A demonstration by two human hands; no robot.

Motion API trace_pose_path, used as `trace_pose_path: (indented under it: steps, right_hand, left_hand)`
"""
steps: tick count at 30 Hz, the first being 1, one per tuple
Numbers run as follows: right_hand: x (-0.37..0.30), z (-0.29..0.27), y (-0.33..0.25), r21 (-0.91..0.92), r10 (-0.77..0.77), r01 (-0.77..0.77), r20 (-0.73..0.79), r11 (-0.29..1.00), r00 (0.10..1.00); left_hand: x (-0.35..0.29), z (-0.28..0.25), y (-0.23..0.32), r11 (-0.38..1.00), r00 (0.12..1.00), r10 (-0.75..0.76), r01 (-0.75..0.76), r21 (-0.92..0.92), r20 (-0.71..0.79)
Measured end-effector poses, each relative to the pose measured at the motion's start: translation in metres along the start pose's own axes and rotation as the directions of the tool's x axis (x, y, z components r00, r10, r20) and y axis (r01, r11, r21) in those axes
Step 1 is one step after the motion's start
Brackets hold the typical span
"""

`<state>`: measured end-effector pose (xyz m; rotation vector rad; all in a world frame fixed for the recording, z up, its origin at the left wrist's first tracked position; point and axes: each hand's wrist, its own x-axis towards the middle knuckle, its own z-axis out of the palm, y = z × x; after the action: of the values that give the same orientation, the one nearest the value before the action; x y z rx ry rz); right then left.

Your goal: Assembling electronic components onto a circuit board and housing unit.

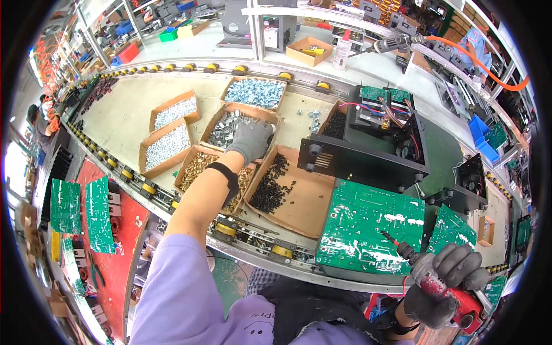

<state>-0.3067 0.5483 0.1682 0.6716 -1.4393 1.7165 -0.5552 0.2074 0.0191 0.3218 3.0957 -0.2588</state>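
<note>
My left hand, in a grey glove, reaches over a cardboard box of small silvery metal parts. Its fingers look bent and close together; their tips and anything between them are hidden. My right hand, in a dark grey glove, is wrapped round a red power screwdriver. The driver's bit points up and left over a green circuit board at the bench's near edge. Behind that board stands a black metal housing with a fan and coloured wires.
Around my left hand are boxes of blue-silver parts, white-silver parts, brass-coloured parts and black screws. A roller track edges the bench. Another board lies right. A second driver hangs at the back.
</note>
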Motion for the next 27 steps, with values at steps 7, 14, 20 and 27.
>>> trace_pose_path:
  steps: [7, 14, 20, 27]
  right_hand:
    - [0.004, -0.003, 0.003, 0.010, -0.004, 0.004, -0.016, 1.000, 1.000]
    - [0.006, -0.009, 0.006, -0.008, -0.022, 0.022, -0.071, 1.000, 0.997]
    - [0.008, -0.013, 0.011, -0.006, 0.009, -0.009, -0.086, 1.000, 0.996]
    - [0.016, -0.006, 0.021, 0.297, 0.112, -0.177, 0.222, 0.938, 0.969]
  left_hand:
    - [0.009, 0.011, -0.001, 0.979, 1.000, -0.012, 0.014, -0.205, 0.012]
    - [0.019, 0.015, 0.003, 0.969, 0.990, -0.128, 0.136, -0.208, 0.051]
    - [-0.006, -0.006, -0.021, -0.091, 0.940, -0.231, 0.238, -0.967, 0.253]
    - [-0.153, -0.045, 0.058, -0.673, 0.990, 0.085, 0.142, -0.726, 0.114]
